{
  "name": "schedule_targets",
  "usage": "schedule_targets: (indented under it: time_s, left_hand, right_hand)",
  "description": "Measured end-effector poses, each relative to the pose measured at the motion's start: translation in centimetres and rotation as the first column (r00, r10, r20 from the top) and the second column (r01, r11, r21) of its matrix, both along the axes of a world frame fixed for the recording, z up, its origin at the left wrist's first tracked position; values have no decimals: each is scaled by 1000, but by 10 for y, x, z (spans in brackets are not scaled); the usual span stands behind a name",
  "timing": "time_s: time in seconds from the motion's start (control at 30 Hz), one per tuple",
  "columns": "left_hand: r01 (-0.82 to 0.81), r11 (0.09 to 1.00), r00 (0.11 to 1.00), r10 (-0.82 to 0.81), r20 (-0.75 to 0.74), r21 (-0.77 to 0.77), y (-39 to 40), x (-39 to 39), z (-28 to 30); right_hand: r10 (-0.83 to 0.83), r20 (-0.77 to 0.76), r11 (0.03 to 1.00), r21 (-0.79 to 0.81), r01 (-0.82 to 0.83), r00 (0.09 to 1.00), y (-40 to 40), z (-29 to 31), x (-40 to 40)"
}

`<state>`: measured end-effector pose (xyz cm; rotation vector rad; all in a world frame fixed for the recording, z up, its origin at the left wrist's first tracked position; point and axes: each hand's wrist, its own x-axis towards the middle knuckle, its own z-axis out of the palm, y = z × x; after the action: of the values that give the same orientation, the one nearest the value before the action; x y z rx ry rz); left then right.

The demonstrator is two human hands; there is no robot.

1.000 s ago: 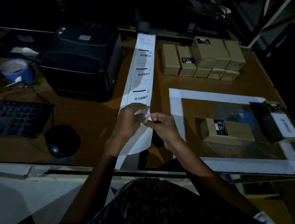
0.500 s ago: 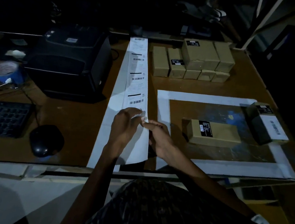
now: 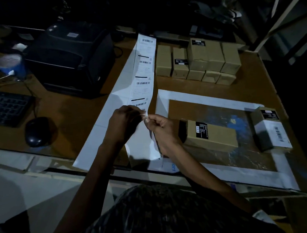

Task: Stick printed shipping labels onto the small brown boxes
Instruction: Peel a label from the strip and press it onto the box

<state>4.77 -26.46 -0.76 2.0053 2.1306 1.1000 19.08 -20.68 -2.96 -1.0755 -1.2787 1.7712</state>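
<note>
Here, both hands meet at the near end of the label strip [image 3: 143, 73], a long white run of printed shipping labels w/ barcodes lying up the middle of the worktop [image 3: 252, 91]. Left hand [image 3: 123, 125] has fingers curled over the strip's edge; right hand [image 3: 159, 127] pinches the paper just beside it, fingertips nearly touching. Below the hands the strip hangs off toward the worktop's near edge. Print on the labels is too small to read, only barcodes and black bars show.

Right of the hands, inside a white taped frame [image 3: 209, 98], lies one small brown box [image 3: 211, 135] w/ a black sticker, text unreadable. Near it at the frame's right side sits a labelled box [image 3: 271, 129], white barcode label wrapped on it plus a black sticker. Stack of brown boxes [image 3: 199, 61] stands at the far side, just right of the strip.

Left of the strip: black label printer [image 3: 71, 58], keyboard [image 3: 4, 107], mouse [image 3: 35, 131], blue cup [image 3: 11, 66]. Blue letters "OTY" show near the frame's near corner, partly covered.
</note>
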Motion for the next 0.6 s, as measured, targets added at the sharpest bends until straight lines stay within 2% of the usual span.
schedule_targets:
  time_s: [0.13, 0.3, 0.47, 0.6]
  left_hand:
    - [49, 999, 990, -49, -134, -3, 1, -2, 9]
    - [70, 990, 957, -102, -273, -124, 4, -6, 12]
    - [95, 982, 967, -131, -220, -165, 6, -6, 13]
    - [58, 973, 997, -68, -34, -225, 13, -18, 6]
  right_hand:
    - [0, 67, 998, 58, -4, 998, 1, -3, -1]
    - [-36, 105, 986, 167, 19, 994, 4, -5, -7]
    - [-59, 100, 989, 140, 45, 993, -1, -9, -12]
    - [-56, 61, 988, 145, 46, 997, -6, -10, -15]
